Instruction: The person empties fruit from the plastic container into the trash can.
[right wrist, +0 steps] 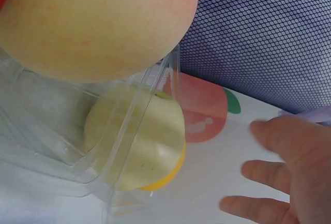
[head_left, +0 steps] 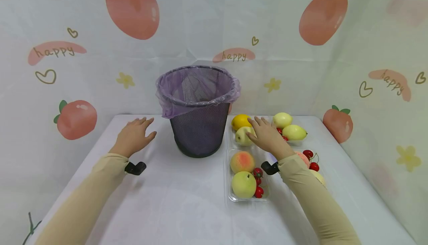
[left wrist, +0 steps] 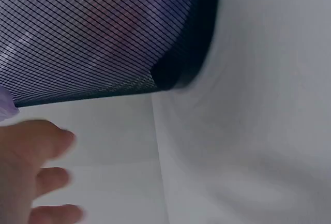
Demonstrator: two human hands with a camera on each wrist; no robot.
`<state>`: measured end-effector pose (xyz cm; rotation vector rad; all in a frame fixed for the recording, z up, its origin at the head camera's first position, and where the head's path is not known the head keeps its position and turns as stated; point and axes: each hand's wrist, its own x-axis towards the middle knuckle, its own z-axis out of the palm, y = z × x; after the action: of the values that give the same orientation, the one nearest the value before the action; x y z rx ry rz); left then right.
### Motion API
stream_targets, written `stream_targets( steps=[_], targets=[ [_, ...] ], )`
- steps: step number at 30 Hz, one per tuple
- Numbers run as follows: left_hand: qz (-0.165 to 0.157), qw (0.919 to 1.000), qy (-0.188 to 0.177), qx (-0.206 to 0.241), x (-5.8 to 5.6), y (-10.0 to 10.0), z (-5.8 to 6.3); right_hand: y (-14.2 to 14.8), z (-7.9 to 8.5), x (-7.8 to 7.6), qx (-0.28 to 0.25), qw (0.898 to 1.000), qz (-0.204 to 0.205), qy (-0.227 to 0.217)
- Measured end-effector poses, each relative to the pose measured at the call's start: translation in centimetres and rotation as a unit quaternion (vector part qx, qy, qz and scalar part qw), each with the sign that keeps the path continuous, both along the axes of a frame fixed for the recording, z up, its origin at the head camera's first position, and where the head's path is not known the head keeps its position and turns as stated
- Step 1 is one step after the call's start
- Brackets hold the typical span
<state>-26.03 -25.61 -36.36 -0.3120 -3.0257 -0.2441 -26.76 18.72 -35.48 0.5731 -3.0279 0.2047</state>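
My left hand [head_left: 133, 135] hovers left of a black mesh wastebasket [head_left: 200, 137], fingers extended and holding nothing. A thin purple bag [head_left: 168, 105] lines the basket and folds over its rim. On the other side, my right hand [head_left: 269, 135] hangs over the clear plastic fruit boxes, its fingers loosely spread and empty. Under and beside it are a pale yellow-green fruit [head_left: 243, 137] and a yellow fruit [head_left: 240, 121]. The nearer box [head_left: 247, 199] holds a peach [head_left: 242, 162], a green round fruit [head_left: 244, 185] and small red fruits [head_left: 259, 192].
At the back right, another clear box holds two pale yellow fruits, one of them lemon-shaped [head_left: 294, 132]. Red cherries [head_left: 314, 167] and other fruit lie partly behind the right sleeve [head_left: 311, 193]. A fruit-printed cloth [head_left: 187, 22] hangs behind the white table [head_left: 174, 200].
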Motion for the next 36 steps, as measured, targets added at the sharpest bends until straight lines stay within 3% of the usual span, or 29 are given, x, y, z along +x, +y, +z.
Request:
stream_targets(
  steps=[6, 19, 26, 31, 36],
  targets=[
    [0.006, 0.9967, -0.073, 0.037, 0.0, 0.2, 0.0, 0.4, -0.3, 0.1, 0.003, 1.0, 0.016, 0.008],
    [-0.009, 0.9942, -0.092, 0.055, 0.0, 0.1, 0.6, 0.7, -0.1, 0.5, 0.003, 1.0, -0.003, 0.016],
    [-0.011, 0.9934, -0.099, 0.058, -0.4, 0.0, 1.0, 1.3, -0.2, 0.6, -0.024, 1.0, 0.003, -0.007],
    [-0.013, 0.9935, -0.088, 0.071, -0.7, -0.3, 2.6, 2.0, -0.1, 1.2, -0.056, 0.998, 0.015, -0.02],
    [-0.016, 0.9908, -0.074, 0.112, -0.7, -0.3, 5.9, 3.3, 0.4, 2.1, -0.1, 0.994, 0.022, -0.034]
  ],
)
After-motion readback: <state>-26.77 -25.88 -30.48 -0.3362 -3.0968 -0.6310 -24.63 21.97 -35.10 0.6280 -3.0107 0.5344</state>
